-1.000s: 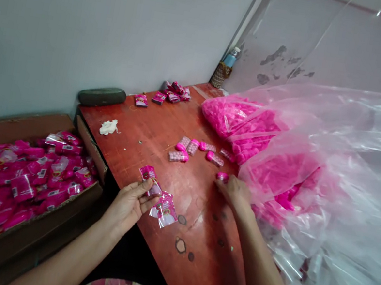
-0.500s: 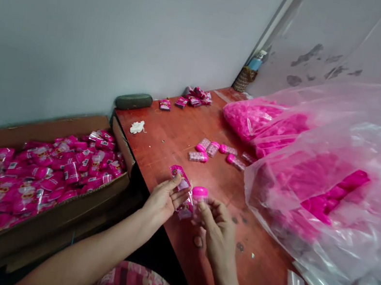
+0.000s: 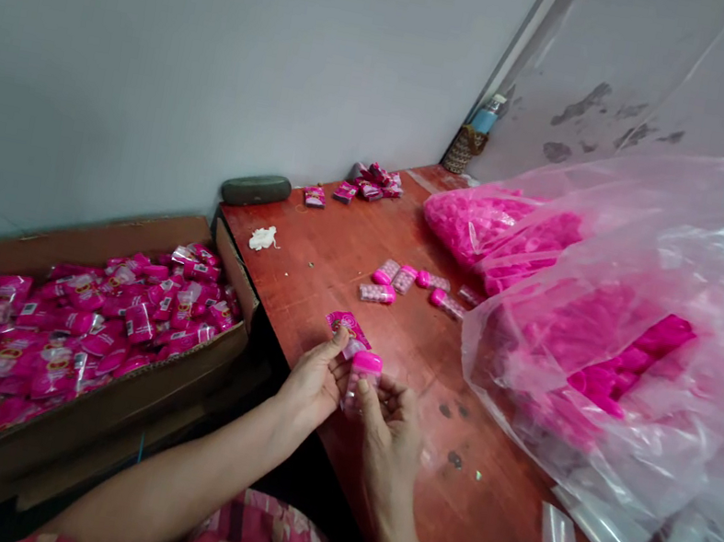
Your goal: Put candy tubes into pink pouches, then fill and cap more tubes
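Observation:
My left hand (image 3: 313, 381) is closed on a printed pink label (image 3: 350, 327), its thumb pressed on the near end. My right hand (image 3: 393, 440) grips a small clear container with a pink cap (image 3: 366, 362), held upright with the cap on top. The container sits right in front of the label, close to the left fingers; whether the two touch I cannot tell. Beyond the hands, several similar capped containers (image 3: 377, 293) filled with pale pink balls lie on the red table (image 3: 329, 256).
Left of the table stands a cardboard box (image 3: 235, 270) of pink packed containers (image 3: 139, 321). Large clear bags (image 3: 535, 245) of pink pieces cover the right side, with clear plastic sleeves (image 3: 559, 539) below. A dark green case (image 3: 256, 190), white scrap (image 3: 262, 238) and pink labels (image 3: 378, 182) lie farther back.
My right hand has moved left with the container, bringing it in front of the label. The left hand keeps its hold, with the label now turned flatter.

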The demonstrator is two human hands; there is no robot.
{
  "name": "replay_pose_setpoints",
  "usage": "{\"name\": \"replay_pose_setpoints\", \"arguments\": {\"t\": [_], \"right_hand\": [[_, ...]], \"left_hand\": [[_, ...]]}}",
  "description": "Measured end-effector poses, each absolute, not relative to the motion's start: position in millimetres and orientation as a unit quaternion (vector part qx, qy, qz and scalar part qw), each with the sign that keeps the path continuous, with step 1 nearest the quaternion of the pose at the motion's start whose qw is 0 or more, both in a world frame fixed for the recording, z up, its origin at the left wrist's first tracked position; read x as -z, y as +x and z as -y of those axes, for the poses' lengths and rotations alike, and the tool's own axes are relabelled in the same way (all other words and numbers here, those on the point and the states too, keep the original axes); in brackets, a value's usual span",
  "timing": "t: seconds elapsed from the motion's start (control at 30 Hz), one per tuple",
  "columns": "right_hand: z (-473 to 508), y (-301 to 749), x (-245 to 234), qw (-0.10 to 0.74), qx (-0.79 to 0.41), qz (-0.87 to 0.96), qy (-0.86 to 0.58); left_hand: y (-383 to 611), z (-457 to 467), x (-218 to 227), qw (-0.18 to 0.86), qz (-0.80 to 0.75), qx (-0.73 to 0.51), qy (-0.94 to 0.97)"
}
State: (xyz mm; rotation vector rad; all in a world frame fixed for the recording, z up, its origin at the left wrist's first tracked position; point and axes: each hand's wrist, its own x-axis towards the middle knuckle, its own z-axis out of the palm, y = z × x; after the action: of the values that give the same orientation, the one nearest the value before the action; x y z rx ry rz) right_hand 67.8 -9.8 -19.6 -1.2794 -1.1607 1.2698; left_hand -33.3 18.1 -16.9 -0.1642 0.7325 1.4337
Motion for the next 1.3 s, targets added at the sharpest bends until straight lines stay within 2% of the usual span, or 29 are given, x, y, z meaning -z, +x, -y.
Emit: {"name": "replay_pose_setpoints", "arguments": {"t": [0.3, 0.57, 0.67, 0.77, 0.83, 0.93, 1.0, 1.13, 1.3], "right_hand": [[7, 66, 22, 0.489, -0.540, 0.458, -0.509], [9, 68, 27, 0.515, -0.475, 0.500, -0.509], [7, 68, 27, 0.528, -0.514, 0.457, -0.499], [5, 69, 25, 0.516, -0.608, 0.381, -0.468], [5, 70, 25, 0.511, -0.628, 0.366, -0.458], [6, 72, 24, 0.532, -0.554, 0.425, -0.478], [4, 74, 23, 0.537, -0.537, 0.439, -0.481], [0, 76, 22, 0.524, -0.624, 0.363, -0.452], [5, 80, 25, 0.517, -0.633, 0.386, -0.429]], "left_hand": [[-31, -15, 15, 0.659, -0.353, -0.659, 0.080], [-39, -16, 16, 0.691, -0.380, -0.587, 0.184], [-40, -17, 18, 0.710, -0.376, -0.570, 0.171], [-42, -17, 18, 0.693, -0.399, -0.563, 0.210], [-44, -18, 17, 0.671, -0.424, -0.554, 0.251], [-44, -17, 16, 0.655, -0.436, -0.547, 0.285], [-41, -15, 15, 0.666, -0.426, -0.539, 0.290], [-36, -10, 14, 0.699, -0.405, -0.520, 0.276], [-39, -11, 16, 0.705, -0.405, -0.549, 0.192]]}}
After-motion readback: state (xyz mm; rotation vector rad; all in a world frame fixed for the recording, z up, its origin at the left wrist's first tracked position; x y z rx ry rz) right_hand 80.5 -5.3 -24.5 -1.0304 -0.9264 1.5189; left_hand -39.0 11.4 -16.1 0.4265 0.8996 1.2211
